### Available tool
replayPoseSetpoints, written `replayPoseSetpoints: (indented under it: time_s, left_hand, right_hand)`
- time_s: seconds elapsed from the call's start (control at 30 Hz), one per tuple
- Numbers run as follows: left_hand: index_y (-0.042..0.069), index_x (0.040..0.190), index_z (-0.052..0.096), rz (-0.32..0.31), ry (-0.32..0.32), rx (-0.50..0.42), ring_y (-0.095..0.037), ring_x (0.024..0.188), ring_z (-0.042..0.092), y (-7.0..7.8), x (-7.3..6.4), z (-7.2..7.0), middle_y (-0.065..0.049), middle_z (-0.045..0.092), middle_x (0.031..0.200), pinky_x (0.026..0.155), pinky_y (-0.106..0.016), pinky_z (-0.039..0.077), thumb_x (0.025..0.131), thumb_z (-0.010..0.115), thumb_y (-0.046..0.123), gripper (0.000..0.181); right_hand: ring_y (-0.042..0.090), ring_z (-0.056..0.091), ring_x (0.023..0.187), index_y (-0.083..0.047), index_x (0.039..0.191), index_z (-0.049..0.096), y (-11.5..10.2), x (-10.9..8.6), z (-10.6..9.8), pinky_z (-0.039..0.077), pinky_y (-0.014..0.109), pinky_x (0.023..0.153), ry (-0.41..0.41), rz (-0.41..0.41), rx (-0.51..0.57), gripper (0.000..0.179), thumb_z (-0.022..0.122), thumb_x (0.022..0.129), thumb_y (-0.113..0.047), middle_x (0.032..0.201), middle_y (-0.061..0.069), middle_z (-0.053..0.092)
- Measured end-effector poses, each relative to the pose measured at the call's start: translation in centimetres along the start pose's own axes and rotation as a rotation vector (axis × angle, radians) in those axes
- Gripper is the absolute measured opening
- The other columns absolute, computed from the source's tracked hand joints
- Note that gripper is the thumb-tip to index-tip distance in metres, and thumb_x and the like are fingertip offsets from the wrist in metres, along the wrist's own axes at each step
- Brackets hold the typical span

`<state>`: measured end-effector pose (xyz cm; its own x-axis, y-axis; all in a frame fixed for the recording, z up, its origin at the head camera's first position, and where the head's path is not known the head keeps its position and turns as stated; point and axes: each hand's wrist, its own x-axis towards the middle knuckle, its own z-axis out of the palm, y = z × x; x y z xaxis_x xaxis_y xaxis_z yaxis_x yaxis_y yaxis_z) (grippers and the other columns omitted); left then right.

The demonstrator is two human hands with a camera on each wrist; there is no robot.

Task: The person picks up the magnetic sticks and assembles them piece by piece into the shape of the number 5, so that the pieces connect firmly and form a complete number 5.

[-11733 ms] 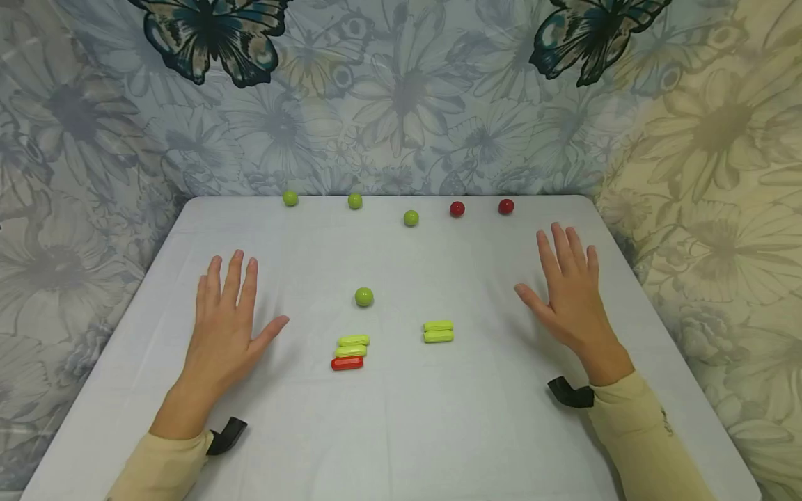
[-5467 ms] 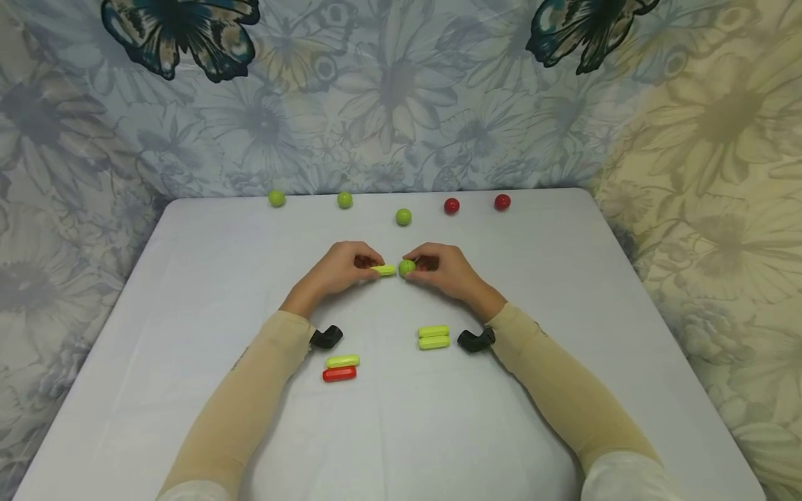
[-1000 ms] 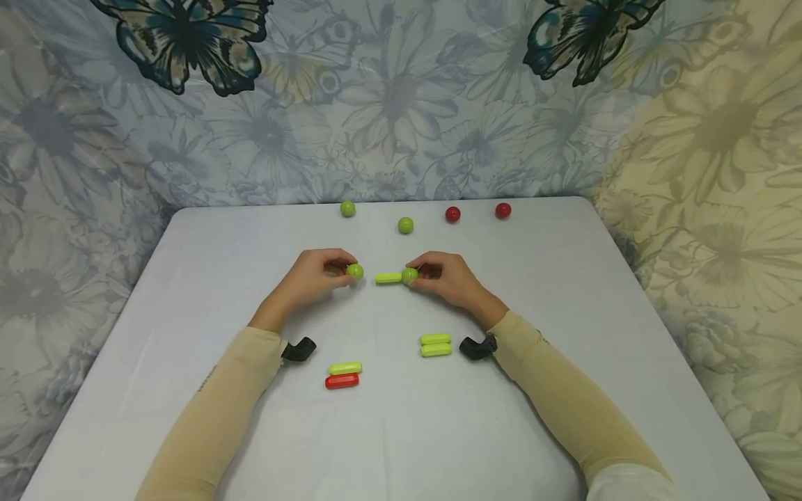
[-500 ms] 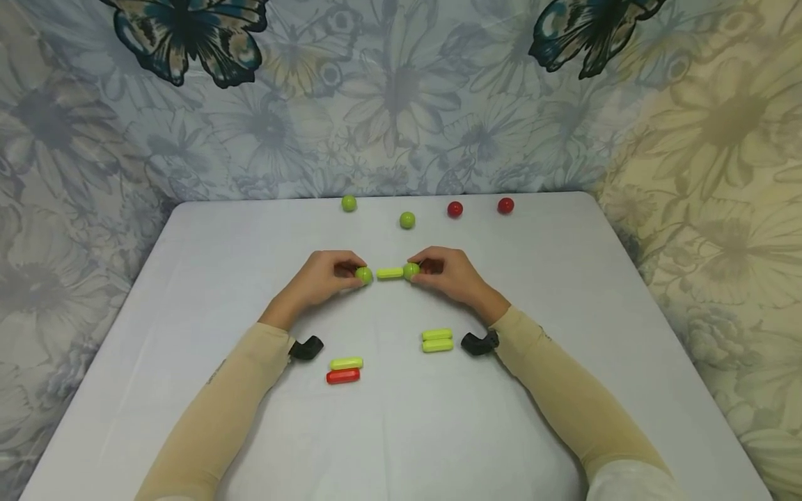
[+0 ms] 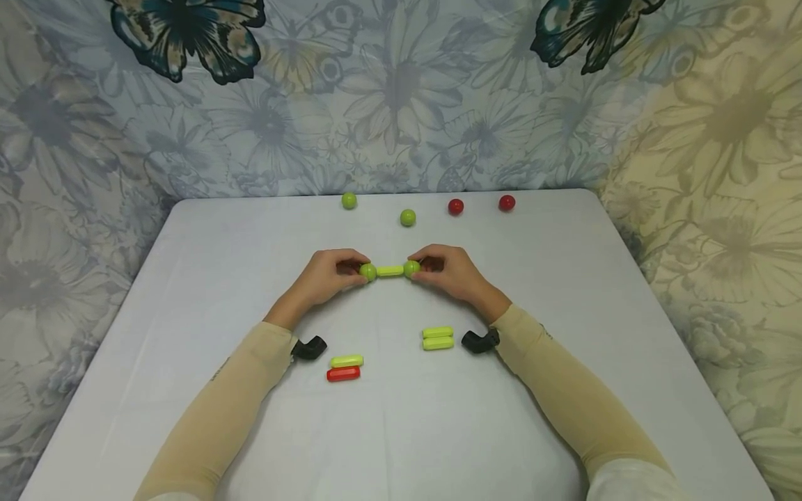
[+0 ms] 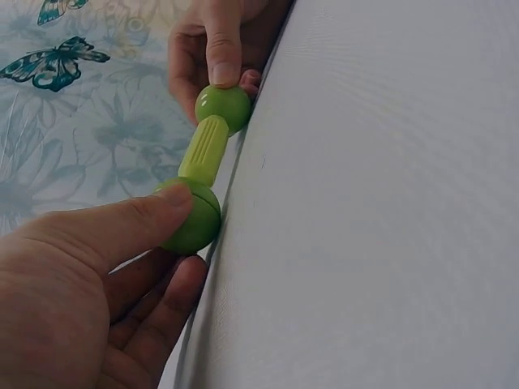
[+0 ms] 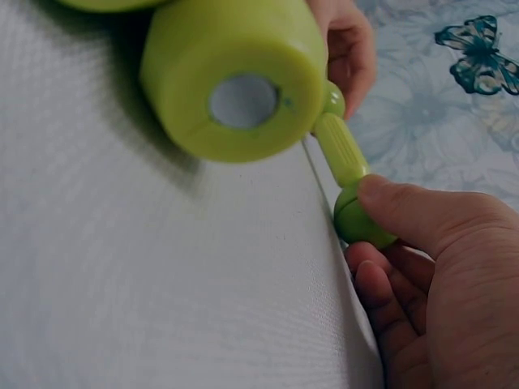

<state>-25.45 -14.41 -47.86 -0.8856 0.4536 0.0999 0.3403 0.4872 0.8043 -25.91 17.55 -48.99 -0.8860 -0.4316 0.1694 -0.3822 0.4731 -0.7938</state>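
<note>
Near the middle of the table, my left hand point(image 5: 332, 275) pinches a green ball point(image 6: 195, 223) between thumb and fingers. Opposite it, my right hand point(image 5: 452, 271) pinches another green ball point(image 7: 361, 219). A ribbed yellow-green stick point(image 5: 390, 271) bridges the two balls, its ends right at them, so the three form one straight dumbbell shape. In the left wrist view the stick point(image 6: 204, 151) lies between both thumbs. Closer to me, a pair of yellow-green sticks point(image 5: 437, 338) lies side by side; one shows a round grey disc point(image 7: 243, 100) in its end in the right wrist view.
Along the far edge of the white table point(image 5: 388, 417) rest a green ball point(image 5: 349, 200), a second green ball point(image 5: 408, 218), and red balls point(image 5: 455, 207). At front left, a yellow-green stick point(image 5: 347, 361) lies against a red stick point(image 5: 343, 374). A patterned wall point(image 5: 401, 104) stands behind.
Over the last second my left hand has moved right, bringing its green ball up to the stick's free end. Earlier, that ball lay at the table's far left edge.
</note>
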Motion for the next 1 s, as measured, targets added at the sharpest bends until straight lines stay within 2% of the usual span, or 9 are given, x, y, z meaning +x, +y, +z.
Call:
replayPoseSetpoints:
  time_s: [0.3,0.53,0.67,0.8,0.9,1.0]
  left_hand:
    - [0.013,0.131,0.08,-0.008,0.011,-0.114,-0.019,0.109,0.071,-0.7,-0.3,-0.3,-0.003,0.077,0.123,0.097,-0.037,0.057,0.099,0.084,0.017,0.032]
    - [0.014,0.132,0.081,-0.01,0.001,-0.111,-0.019,0.113,0.07,-0.8,-0.2,-0.4,-0.003,0.077,0.127,0.1,-0.04,0.056,0.099,0.083,0.019,0.033]
    - [0.014,0.132,0.081,-0.005,-0.013,-0.113,-0.02,0.113,0.07,-0.7,0.0,-0.2,-0.003,0.077,0.127,0.1,-0.039,0.056,0.1,0.082,0.018,0.032]
    - [0.014,0.132,0.081,-0.012,-0.016,-0.122,-0.02,0.113,0.07,-0.8,0.1,0.0,-0.003,0.077,0.126,0.1,-0.039,0.056,0.101,0.082,0.017,0.031]
    - [0.014,0.132,0.081,-0.019,-0.012,-0.13,-0.02,0.114,0.07,-0.9,0.0,0.1,-0.003,0.077,0.127,0.1,-0.039,0.056,0.1,0.082,0.016,0.031]
    - [0.013,0.131,0.081,-0.015,-0.007,-0.135,-0.02,0.113,0.07,-0.9,-0.1,0.0,-0.004,0.077,0.126,0.1,-0.039,0.056,0.1,0.083,0.017,0.032]
  right_hand:
    - [0.019,0.065,0.09,-0.011,0.124,0.081,-0.1,0.3,0.1,0.054,0.035,0.081,-0.005,-0.007,0.004,0.033,0.09,0.093,-0.012,0.104,-0.001,0.074]
    - [0.019,0.065,0.093,-0.009,0.13,0.078,-0.6,0.5,-0.4,0.054,0.036,0.085,-0.055,-0.005,-0.014,0.037,0.088,0.094,-0.015,0.109,0.002,0.074]
    - [0.02,0.067,0.1,-0.008,0.137,0.074,-0.9,0.1,-1.5,0.056,0.04,0.091,-0.093,0.018,-0.07,0.043,0.086,0.098,-0.02,0.121,0.004,0.073]
    - [0.02,0.068,0.103,-0.008,0.137,0.074,-1.5,-0.7,-3.3,0.056,0.042,0.095,-0.094,0.042,-0.102,0.04,0.083,0.1,-0.022,0.127,0.004,0.072]
    - [0.021,0.067,0.099,-0.007,0.131,0.076,-2.4,-1.6,-4.5,0.057,0.041,0.088,-0.106,0.049,-0.114,0.035,0.083,0.099,-0.022,0.118,0.004,0.074]
    - [0.02,0.065,0.093,-0.007,0.126,0.079,-3.7,-2.9,-5.3,0.057,0.037,0.078,-0.152,0.03,-0.134,0.031,0.084,0.098,-0.02,0.106,0.001,0.073]
